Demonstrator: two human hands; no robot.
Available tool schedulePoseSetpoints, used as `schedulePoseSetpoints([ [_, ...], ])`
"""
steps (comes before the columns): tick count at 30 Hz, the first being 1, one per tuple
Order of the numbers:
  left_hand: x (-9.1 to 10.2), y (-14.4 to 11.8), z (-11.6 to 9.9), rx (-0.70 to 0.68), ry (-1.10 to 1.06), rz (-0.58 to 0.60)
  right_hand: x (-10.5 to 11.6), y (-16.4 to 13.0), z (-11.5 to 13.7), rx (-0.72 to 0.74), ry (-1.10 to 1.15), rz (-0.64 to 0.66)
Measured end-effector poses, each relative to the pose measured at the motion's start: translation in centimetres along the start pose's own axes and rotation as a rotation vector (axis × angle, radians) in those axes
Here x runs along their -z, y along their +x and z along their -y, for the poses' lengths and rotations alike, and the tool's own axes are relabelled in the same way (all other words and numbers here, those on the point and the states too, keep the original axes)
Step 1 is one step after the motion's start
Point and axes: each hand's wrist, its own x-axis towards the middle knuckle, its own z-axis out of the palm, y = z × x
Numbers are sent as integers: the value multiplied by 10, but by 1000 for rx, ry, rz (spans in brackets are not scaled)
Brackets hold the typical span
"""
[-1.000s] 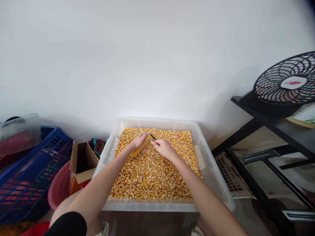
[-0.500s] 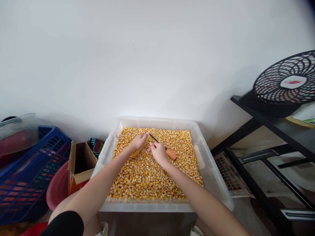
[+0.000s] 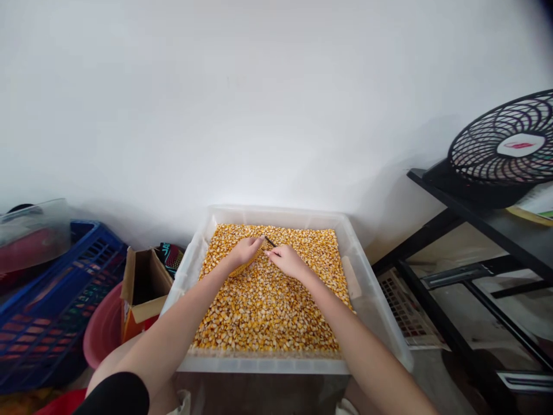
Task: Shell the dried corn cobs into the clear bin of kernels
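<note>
Over a bed of loose corn kernels (image 3: 268,311), my left hand (image 3: 247,249) is closed around a yellow corn cob (image 3: 243,268), most of which its fingers and palm cover. Close beside it, my right hand (image 3: 287,261) grips a thin, dark-shafted tool (image 3: 270,241). The shaft points up and left, its tip by the left fingertips at the cob's far end. The tool's orange handle is hidden behind the right hand and wrist now. The kernels lie in a translucent plastic bin (image 3: 263,365) below both hands.
A small cardboard box (image 3: 144,288), a pink basin (image 3: 101,328) and a blue plastic basket (image 3: 56,300) stand left of the bin. To the right is a black metal rack (image 3: 449,323) with a fan (image 3: 510,144) on top. A white wall (image 3: 276,115) rises behind.
My right hand has turned and shifted slightly right, and the orange handle has gone out of sight behind it. My left hand still holds the cob in nearly the same place.
</note>
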Motion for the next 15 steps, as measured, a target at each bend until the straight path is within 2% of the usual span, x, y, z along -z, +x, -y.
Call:
schedulePoseSetpoints([
  [3, 0, -2, 0, -81, 49, 37, 8, -1, -4, -13, 38, 93],
  [8, 3, -4, 0, -152, 66, 86, 13, -4, -9, -34, 86, 136],
  [15, -1, -9, -5, -246, 195, 221, 18, -7, -9, -34, 34, 287],
])
